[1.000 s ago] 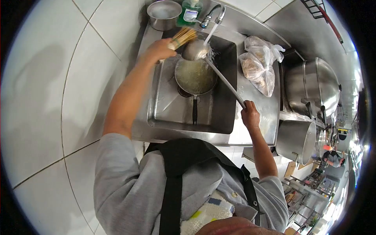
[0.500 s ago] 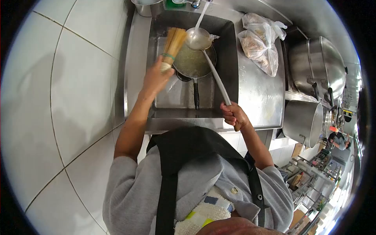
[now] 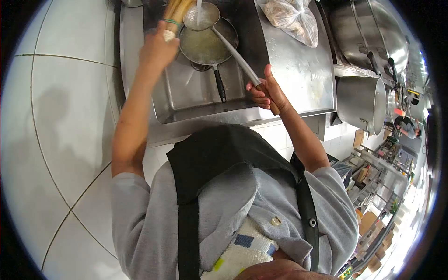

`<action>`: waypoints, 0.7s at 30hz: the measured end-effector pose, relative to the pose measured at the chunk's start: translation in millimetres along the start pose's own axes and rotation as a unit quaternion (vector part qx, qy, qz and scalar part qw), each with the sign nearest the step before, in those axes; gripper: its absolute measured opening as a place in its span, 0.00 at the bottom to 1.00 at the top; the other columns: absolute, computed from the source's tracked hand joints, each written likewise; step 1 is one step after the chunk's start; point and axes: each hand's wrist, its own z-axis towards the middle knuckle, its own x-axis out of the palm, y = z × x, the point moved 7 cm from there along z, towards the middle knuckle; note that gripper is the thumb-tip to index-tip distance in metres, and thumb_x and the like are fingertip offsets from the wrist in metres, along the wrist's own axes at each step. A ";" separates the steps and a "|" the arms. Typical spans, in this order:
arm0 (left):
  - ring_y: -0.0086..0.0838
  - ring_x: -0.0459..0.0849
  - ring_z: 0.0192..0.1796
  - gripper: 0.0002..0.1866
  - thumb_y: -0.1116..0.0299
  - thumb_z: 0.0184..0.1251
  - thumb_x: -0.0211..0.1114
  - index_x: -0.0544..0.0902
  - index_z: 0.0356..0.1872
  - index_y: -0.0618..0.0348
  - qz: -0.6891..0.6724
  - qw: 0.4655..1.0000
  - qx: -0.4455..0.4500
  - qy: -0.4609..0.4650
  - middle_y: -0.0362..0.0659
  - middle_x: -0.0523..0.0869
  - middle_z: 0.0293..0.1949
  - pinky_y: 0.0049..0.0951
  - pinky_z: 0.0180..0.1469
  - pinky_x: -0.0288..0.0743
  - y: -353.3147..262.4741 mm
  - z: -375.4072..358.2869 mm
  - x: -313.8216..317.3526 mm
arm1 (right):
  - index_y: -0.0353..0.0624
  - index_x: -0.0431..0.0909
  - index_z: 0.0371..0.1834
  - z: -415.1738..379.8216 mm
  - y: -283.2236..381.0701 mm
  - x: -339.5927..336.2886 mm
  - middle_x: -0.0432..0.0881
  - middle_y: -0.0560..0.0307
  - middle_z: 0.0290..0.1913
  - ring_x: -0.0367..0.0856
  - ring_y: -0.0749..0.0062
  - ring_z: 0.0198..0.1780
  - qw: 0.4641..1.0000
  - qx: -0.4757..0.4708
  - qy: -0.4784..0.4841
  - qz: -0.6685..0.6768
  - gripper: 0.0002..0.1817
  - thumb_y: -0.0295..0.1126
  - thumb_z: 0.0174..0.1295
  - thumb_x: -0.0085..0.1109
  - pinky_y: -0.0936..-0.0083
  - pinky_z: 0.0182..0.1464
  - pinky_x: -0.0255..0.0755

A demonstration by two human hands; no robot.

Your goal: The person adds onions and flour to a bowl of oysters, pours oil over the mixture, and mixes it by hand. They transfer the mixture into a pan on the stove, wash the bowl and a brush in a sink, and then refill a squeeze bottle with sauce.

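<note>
My left hand [image 3: 157,53] is closed around the bound base of a bamboo wok brush [image 3: 176,13], bristles upward, at the left of the sink [image 3: 186,91]. A long-handled ladle [image 3: 238,57] rests across the fingers of my right hand [image 3: 269,93], which curl around its wooden end while the thumb sticks up. A stream of water falls into the ladle's bowl [image 3: 203,18]. Below the bowl sits a frying pan [image 3: 205,49] with cloudy liquid in it. Its black handle [image 3: 219,85] points toward me.
A knotted plastic bag [image 3: 294,21] with brownish contents lies on the steel drainboard [image 3: 298,77] to the right. Large metal pots [image 3: 361,100] stand beyond it. White tiled wall [image 3: 70,116] is close on my left. Another person [image 3: 408,127] is far off at right.
My view has shifted, so the sink appears higher and further left. The brush has tilted and moved away from the ladle's bowl. My right thumb has lifted off the handle.
</note>
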 end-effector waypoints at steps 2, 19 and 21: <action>0.49 0.81 0.51 0.40 0.52 0.56 0.65 0.62 0.70 0.51 -0.024 0.999 0.044 0.013 0.55 0.81 0.52 0.41 0.55 0.73 -14.8 -21.6 20.6 | 0.37 0.73 0.34 5.1 -0.4 4.6 0.59 0.72 0.12 0.55 0.90 0.06 1.000 0.006 0.002 0.005 0.44 0.74 0.58 0.31 0.89 0.06 0.54; 0.48 0.77 0.58 0.42 0.49 0.57 0.63 0.59 0.71 0.57 -0.127 0.987 -0.092 -0.039 0.58 0.76 0.57 0.41 0.57 0.71 46.8 -11.6 -1.4 | 0.45 0.65 0.27 -18.1 -15.6 -27.4 0.67 0.65 0.14 0.61 0.82 0.10 0.944 0.015 -0.139 -0.299 0.14 0.37 0.63 0.59 0.80 0.12 0.58; 0.47 0.77 0.58 0.42 0.50 0.57 0.64 0.60 0.70 0.59 -0.207 0.975 -0.067 -0.053 0.59 0.75 0.58 0.40 0.58 0.70 49.4 -20.0 -2.7 | 0.39 0.67 0.30 -30.1 -13.1 -32.7 0.70 0.61 0.16 0.66 0.77 0.14 0.873 0.001 -0.212 -0.439 0.13 0.36 0.61 0.59 0.75 0.17 0.64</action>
